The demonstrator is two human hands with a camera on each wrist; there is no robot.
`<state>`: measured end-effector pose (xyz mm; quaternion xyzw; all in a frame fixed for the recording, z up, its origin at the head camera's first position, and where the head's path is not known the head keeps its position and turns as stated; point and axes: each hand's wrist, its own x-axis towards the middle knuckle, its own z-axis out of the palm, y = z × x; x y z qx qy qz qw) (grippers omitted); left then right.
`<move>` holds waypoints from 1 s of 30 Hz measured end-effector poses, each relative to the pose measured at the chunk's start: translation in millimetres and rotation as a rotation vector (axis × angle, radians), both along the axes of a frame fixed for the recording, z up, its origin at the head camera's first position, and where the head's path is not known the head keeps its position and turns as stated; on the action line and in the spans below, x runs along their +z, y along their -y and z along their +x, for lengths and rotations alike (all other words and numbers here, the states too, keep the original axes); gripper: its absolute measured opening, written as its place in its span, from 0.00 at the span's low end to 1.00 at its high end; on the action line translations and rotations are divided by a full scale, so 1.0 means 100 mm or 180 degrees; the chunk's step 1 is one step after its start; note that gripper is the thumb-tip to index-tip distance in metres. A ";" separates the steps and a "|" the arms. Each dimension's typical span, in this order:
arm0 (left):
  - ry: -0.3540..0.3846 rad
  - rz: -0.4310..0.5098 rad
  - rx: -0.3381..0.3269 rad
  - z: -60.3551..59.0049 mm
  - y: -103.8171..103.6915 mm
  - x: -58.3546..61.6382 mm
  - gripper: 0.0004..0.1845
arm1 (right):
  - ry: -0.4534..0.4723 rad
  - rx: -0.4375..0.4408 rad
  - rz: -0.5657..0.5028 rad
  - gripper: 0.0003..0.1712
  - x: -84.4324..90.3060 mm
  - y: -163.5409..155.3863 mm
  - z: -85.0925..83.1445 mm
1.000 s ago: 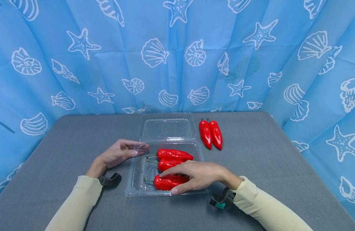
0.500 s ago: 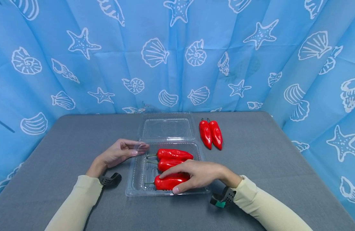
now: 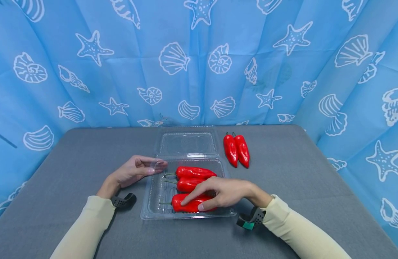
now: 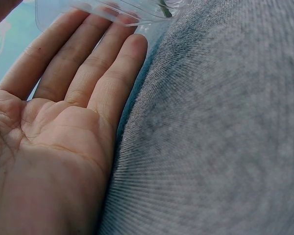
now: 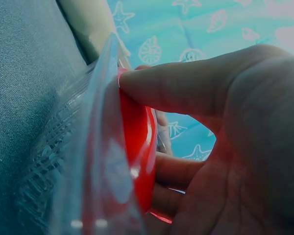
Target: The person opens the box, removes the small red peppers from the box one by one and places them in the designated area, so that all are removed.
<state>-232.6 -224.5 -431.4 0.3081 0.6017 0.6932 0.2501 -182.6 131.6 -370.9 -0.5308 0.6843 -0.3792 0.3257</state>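
A clear plastic clamshell container [image 3: 156, 216] lies with its lid [image 3: 187, 142] folded back on the table. Three red peppers are inside, stems to the left: a rear pepper [image 3: 194, 172], a middle pepper [image 3: 186, 185] and a front pepper [image 3: 179, 203]. My right hand [image 3: 226, 190] holds the front pepper, thumb on its near side and index finger on top; in the right wrist view the pepper [image 5: 139, 142] sits between thumb and fingers. My left hand [image 3: 134, 172] touches the container's left rim; its fingers [image 4: 78, 73] extend nearly straight behind the clear plastic.
Two more red peppers, a left one [image 3: 230, 150] and a right one [image 3: 242, 150], lie side by side on the grey table [image 3: 283, 172], right of the lid. A blue shell-patterned curtain [image 3: 199, 82] hangs behind the table.
My right thumb has moved up and right along the front pepper, and the index fingertip has come down on it. That pepper has shifted slightly. My left hand stays in place.
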 end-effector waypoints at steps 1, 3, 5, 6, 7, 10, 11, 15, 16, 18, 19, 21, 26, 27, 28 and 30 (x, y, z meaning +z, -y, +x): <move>-0.0001 0.0000 0.0000 0.00 0.00 0.00 0.23 | -0.0012 0.0026 -0.0034 0.28 0.00 0.00 0.00; -0.0002 0.0000 0.0003 -0.01 0.00 0.00 0.23 | -0.0020 0.0051 -0.0072 0.27 0.00 -0.01 -0.01; -0.0004 -0.0005 0.0007 0.00 0.00 0.01 0.23 | 0.0013 0.0058 -0.0109 0.27 0.00 -0.01 -0.01; -0.0009 -0.0004 0.0004 0.00 0.00 0.01 0.23 | 0.0047 0.0056 -0.0127 0.27 0.00 -0.01 -0.02; -0.0006 -0.0005 0.0003 0.00 0.00 0.01 0.23 | 0.0083 0.0049 -0.0143 0.27 0.00 -0.01 -0.02; 0.0006 -0.0012 0.0018 0.00 0.00 0.01 0.23 | 0.0193 -0.0007 -0.0173 0.27 0.00 -0.01 -0.02; 0.0008 -0.0014 0.0022 0.00 0.00 0.01 0.23 | 0.0217 -0.0037 -0.0175 0.27 0.01 -0.01 -0.03; 0.0007 -0.0004 0.0022 0.00 0.00 0.01 0.23 | 0.0255 -0.0182 -0.0133 0.28 0.03 -0.02 -0.03; 0.0013 0.0001 0.0019 0.00 0.00 0.01 0.23 | 0.0248 -0.0213 -0.0138 0.28 0.03 -0.02 -0.03; 0.0027 0.0020 0.0008 0.00 0.00 0.01 0.23 | 0.0254 -0.0281 -0.0138 0.28 0.04 -0.02 -0.03; 0.0027 0.0031 0.0002 0.00 0.00 0.00 0.23 | 0.0263 -0.0316 -0.0144 0.28 0.05 -0.02 -0.03; 0.0041 0.0051 -0.0011 0.00 0.00 0.00 0.23 | 0.0277 -0.0389 -0.0162 0.29 0.05 -0.03 -0.04; 0.0055 0.0026 0.0019 0.00 0.00 0.01 0.23 | 0.0256 -0.0569 -0.0196 0.29 0.07 -0.04 -0.05; 0.0060 0.0015 0.0028 0.00 0.00 0.01 0.23 | 0.0249 -0.0604 -0.0200 0.29 0.08 -0.04 -0.05; 0.0063 0.0014 0.0031 0.00 0.00 0.01 0.23 | 0.0254 -0.0643 -0.0202 0.29 0.09 -0.04 -0.05; 0.0075 0.0027 0.0021 -0.01 0.00 0.01 0.23 | 0.0269 -0.0724 -0.0209 0.29 0.11 -0.05 -0.05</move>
